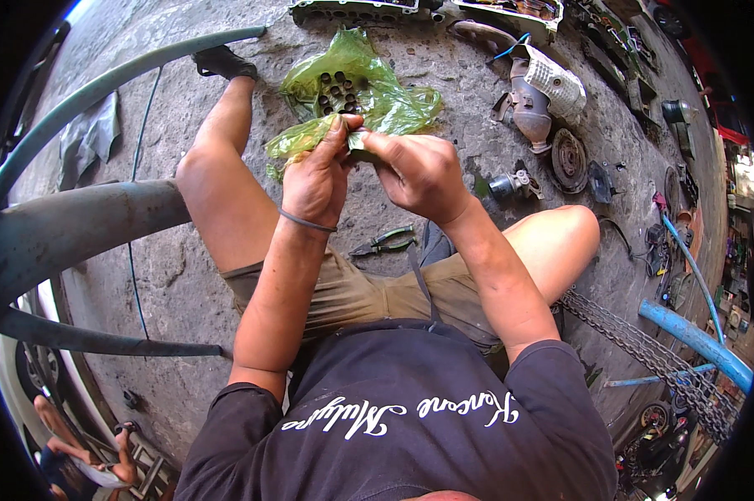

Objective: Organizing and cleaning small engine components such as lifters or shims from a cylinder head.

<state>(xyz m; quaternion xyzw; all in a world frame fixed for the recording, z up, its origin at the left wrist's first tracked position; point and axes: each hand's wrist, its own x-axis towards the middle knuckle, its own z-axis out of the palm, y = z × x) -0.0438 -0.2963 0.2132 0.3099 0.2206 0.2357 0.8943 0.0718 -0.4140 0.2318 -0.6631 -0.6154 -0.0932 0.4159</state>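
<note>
A thin, translucent green plastic bag point(398, 98) lies spread on the ground in front of me. Several small dark metal cups point(337, 90) sit grouped on it. My left hand point(317, 179) is closed on a bunched part of green plastic, which puffs out beyond its fingers. My right hand point(423, 174) pinches a bit of greenish plastic close beside the left fingertips. The fingers hide whether anything small is between them. Below my hands, a pair of pliers with green handles point(385, 240) rests on the ground between my legs.
Blue curved metal legs point(85, 230) rise at the left. To the right lie an exhaust part with a perforated shield point(534, 104), a round disc point(569, 160) and a small metal part point(514, 184). Engine castings point(356, 10) stand far ahead. A chain point(644, 346) hangs lower right. Another person point(85, 463) is at lower left.
</note>
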